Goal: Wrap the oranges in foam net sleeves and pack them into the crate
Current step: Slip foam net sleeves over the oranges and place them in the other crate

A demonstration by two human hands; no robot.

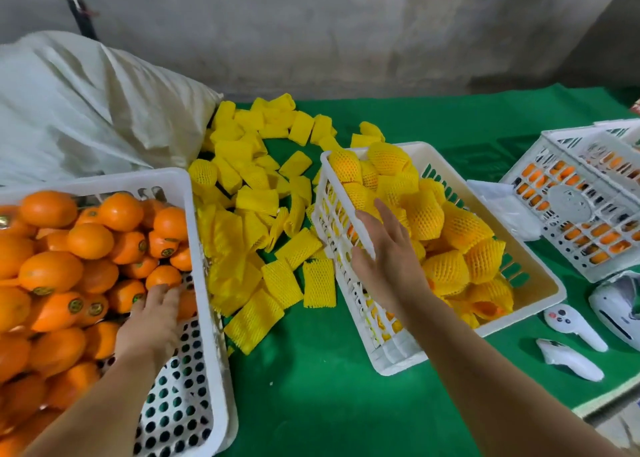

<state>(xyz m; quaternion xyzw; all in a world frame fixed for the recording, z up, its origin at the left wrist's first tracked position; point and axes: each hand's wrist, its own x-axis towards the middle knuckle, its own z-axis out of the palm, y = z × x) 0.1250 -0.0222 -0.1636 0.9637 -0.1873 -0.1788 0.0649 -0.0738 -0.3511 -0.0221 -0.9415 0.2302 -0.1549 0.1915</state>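
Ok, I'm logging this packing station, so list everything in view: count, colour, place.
bare oranges: dozens, orange, left crate.
left crate: one, white, near left.
foam net sleeves: a loose pile, yellow, on the cloth between the crates.
wrapped oranges: many, yellow-netted, middle crate.
middle crate: one, white, centre right.
lidded crates: at least two, white, far right.
sack: one, off-white, back left.
controllers: two, white, near right.
headset: one, white, right edge.
table cloth: green.
left hand: on the bare oranges.
right hand: open, over the middle crate's near wall.
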